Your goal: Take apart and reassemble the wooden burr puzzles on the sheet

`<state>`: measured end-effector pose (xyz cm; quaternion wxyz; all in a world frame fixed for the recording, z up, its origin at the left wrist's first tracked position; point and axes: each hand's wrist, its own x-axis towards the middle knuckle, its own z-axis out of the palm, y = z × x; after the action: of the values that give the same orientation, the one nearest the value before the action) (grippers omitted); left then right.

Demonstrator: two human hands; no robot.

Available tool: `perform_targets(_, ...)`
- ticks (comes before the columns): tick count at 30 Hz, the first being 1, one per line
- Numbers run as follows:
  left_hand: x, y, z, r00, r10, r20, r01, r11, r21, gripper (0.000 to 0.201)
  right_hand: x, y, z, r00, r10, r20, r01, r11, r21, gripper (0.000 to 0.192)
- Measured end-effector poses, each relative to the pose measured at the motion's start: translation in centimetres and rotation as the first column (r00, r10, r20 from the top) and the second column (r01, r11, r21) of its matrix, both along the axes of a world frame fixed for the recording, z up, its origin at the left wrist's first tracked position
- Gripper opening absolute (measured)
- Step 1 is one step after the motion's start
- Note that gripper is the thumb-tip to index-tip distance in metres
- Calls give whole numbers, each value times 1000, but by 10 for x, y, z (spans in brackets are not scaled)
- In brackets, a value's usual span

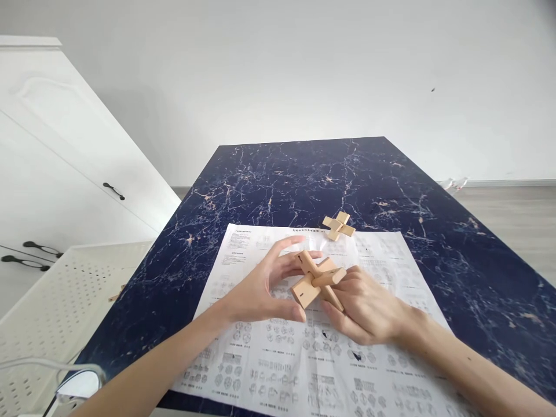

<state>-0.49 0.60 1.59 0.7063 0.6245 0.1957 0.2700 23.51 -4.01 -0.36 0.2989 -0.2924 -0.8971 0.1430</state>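
1. Between the two hands, just above the paper: a wooden puzzle assembly (317, 281) of interlocked light wood bars.
2. Left hand (264, 286) curled round the assembly's left end, thumb low, fingers arched over the top, gripping it.
3. Right hand (369, 304) closed on its right side, fingers under and behind the bars.
4. Under both hands: white instruction sheet (304, 353) printed with small diagrams, lying flat on the counter (456, 255).
5. Counter is dark blue marble-look with pale veins, glossy.
6. Beyond the hands, at the sheet's far edge: small wooden cross piece (339, 226), apart from both hands.
7. Left of the left arm: white perforated tray (65, 289), beside the counter edge.
8. Further left: white cabinet (52, 156) with dark handles.
9. Behind the counter: plain white wall (304, 69); grey floor (516, 214) to the right of the right arm.
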Motion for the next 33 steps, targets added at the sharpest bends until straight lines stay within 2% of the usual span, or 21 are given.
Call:
perform_targets(6, -1, 3, 2, 997, -75, 0, 75, 997, -27, 105, -6, -5, 1, 998, 47, -38, -46, 998, 37, 31)
perform_targets(11, -4, 8, -3, 997, -68, -46, 68, 998, 6, 109, -11, -6, 2, 996, 42, -77, -42, 999, -5, 32)
perform_targets(16, -2, 10, -3, 999, -28, -26, 28, 1000, 4, 107, -13, -6, 2, 996, 38, -84, -45, 996, -83, 30)
perform_targets(22, 0, 9, -3, 1000, 4, 3, -4, 999, 36, 104, -14, -7, 5, 996, 33, -78, -40, 995, -93, 29)
perform_targets(33, -1, 8, -5, 998, -52, 18, 52, 998, -30, 97, -17, -14, 5, 993, 76, -90, -90, 984, -154, 29)
